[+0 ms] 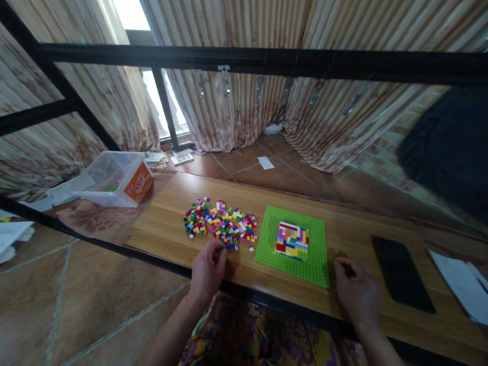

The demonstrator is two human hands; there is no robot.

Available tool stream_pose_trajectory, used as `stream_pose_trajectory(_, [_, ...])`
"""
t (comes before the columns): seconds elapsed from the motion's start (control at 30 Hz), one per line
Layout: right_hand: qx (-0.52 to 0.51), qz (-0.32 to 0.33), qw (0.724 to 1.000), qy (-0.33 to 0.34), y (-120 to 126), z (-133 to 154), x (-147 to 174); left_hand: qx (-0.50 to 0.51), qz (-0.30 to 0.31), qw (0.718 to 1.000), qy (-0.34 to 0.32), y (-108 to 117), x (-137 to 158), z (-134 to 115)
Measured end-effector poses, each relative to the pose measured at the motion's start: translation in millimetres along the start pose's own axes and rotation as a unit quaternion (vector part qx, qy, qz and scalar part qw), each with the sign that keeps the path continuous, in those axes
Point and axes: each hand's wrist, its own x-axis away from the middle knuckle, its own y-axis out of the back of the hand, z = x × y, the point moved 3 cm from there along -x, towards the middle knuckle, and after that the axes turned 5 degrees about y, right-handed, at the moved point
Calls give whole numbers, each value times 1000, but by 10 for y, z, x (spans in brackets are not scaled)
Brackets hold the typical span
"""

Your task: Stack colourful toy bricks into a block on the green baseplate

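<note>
Just beyond the left fingers [214, 247]: loose toy building bricks [224, 229] of many colours, spread over the wood-grain tabletop [165, 212].
Left hand [206, 273]: the fingers are bent inward at the near edge of these bricks, thumb close to the index finger; whether they pinch a brick, I cannot tell.
Right hand [359, 291]: the fingers are curled loosely beside the plate; if something small is inside, I cannot tell.
Green studded baseplate [272, 222]: flat between the two hands, just left of the right fingers [344, 261].
Brick block [292, 240]: on the baseplate, also between the left and right fingers; roughly square, with red, white, yellow, blue and purple pieces.
Black phone-like slab [402, 273]: lying flat, to the right of the right fingers.
White sheet [460, 281]: farther right of those same fingers, with a thin pen-like object [481, 279] on it.
Clear plastic box [106, 182]: well apart from the left fingers, farther away and leftward, bearing an orange label [139, 183].
</note>
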Motion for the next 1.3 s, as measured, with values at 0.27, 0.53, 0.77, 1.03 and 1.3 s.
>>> stream_pose_trajectory(0.27, [-14,-7,1000,7,-8,24,1,156,93,982,-51,-338,48,-486])
stream_pose_trajectory(0.53, [-24,-14,1000,-7,-22,50,-5,142,148,966,-157,-798,-5,-987])
stream_pose_trajectory(0.77, [-31,-21,999,-3,-27,64,-19,10,156,949,-275,-1156,-127,-1182])
stream_pose_trajectory(1.03, [-38,-23,999,-4,-26,82,-21,-40,174,934,-311,-1289,-251,-1214])
stream_pose_trajectory(1.3, [-34,-22,999,0,-20,84,-26,-77,162,928,-325,-1284,-237,-1199])
